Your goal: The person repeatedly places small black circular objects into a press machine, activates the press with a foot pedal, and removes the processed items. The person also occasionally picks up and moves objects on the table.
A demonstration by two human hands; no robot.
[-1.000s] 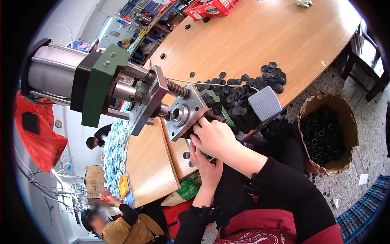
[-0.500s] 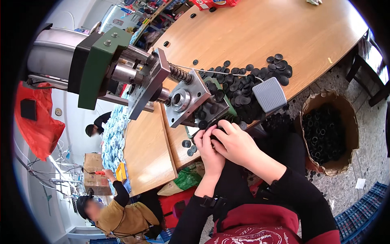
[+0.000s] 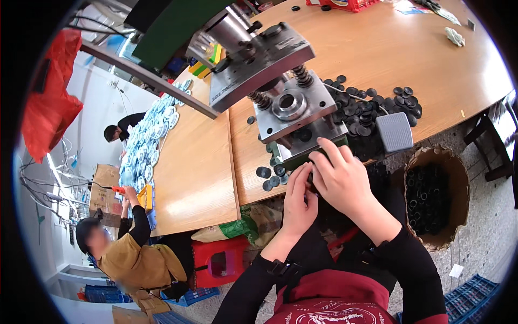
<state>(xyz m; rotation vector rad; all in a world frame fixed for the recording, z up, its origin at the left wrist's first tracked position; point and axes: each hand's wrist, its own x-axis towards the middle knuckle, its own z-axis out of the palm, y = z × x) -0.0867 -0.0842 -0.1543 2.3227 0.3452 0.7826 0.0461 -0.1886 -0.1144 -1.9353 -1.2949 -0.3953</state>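
My left hand (image 3: pixel 298 208) is cupped just below the front edge of a metal press (image 3: pixel 288 105), its fingers curled together. Something dark shows at its fingertips, too hidden to name. My right hand (image 3: pixel 342 175) reaches across beside it, fingers bent and spread, the index fingertip at the edge of the press's lower plate (image 3: pixel 327 131). I see nothing held in it. A round die with a hole stands on the upper plate. A black rubber-like disc (image 3: pixel 304 135) lies underneath. More black discs (image 3: pixel 360 114) are heaped to the right, with several at the left (image 3: pixel 268 175).
A grey foot pedal (image 3: pixel 394 132) sits at the table edge by the heap. On the floor, a cardboard box (image 3: pixel 458 216) holds black rings. At left, a person (image 3: pixel 140 254) with a red-tipped tool works near pale-blue coiled pieces (image 3: pixel 143 143). A red stool (image 3: pixel 221 264) stands between us.
My view has swung, so the press sits farther right. My right fingers have spread and lie at the plate's edge. Fewer discs show on the plate. The person at left has both hands raised.
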